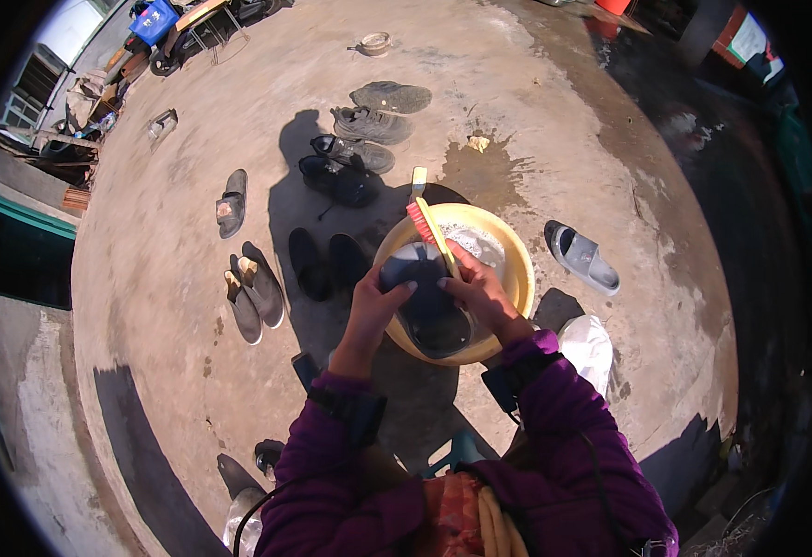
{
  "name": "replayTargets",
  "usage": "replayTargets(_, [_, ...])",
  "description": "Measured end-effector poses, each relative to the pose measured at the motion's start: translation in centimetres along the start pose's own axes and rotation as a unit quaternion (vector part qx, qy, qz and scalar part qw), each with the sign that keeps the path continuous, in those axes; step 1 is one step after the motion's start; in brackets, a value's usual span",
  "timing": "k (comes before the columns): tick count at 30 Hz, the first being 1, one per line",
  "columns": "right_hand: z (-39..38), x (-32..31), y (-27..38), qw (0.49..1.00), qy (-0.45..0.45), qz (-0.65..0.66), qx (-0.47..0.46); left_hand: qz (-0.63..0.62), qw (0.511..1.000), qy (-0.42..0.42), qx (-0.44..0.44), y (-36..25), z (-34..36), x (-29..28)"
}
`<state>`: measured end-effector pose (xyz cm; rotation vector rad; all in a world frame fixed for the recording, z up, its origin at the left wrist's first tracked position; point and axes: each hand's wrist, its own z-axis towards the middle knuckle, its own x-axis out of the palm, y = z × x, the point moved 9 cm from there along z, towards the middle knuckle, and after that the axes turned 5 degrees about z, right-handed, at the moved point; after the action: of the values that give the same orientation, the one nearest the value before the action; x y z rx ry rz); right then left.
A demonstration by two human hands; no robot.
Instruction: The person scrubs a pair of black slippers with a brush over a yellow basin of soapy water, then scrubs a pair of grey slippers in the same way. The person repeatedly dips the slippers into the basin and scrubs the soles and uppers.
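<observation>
A dark slipper [432, 320] is held over a yellow basin [523, 269] of sudsy water [476, 243]. My left hand [375, 304] is closed on the slipper's left side, its thumb lying on top. On the other side, my right hand [482, 290] grips the slipper's edge with its thumb and also holds a scrubbing brush [431, 230]. The brush has a yellow handle and red bristles, which face left and sit near the slipper's far end. Part of the handle is hidden by my right fingers.
Several dark shoes [369, 124] lie in a row beyond the basin. A grey slide sandal [584, 257] is to its right. On the left are a pair of slip-on shoes [256, 295] and a single slipper [231, 204]. A white bag [587, 351] stands near my right forearm.
</observation>
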<state>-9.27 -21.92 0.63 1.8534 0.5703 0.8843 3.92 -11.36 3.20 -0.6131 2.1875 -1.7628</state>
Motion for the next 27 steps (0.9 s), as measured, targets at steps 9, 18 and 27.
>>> replayTargets(9, [-2.4,5.1,1.8,0.914,-0.029,-0.343,-0.215,0.236,0.947,-0.217,0.025,1.8,0.0,-4.0])
replayTargets(18, [-0.4,-3.3,-4.7,0.879,-0.084,-0.468,0.035,0.254,0.925,-0.255,0.123,-0.3,-1.0,-3.5])
replayTargets(27, [-2.3,4.7,-0.2,0.944,-0.062,-0.301,-0.122,-0.196,0.936,-0.248,-0.155,7.7,-0.6,-4.8])
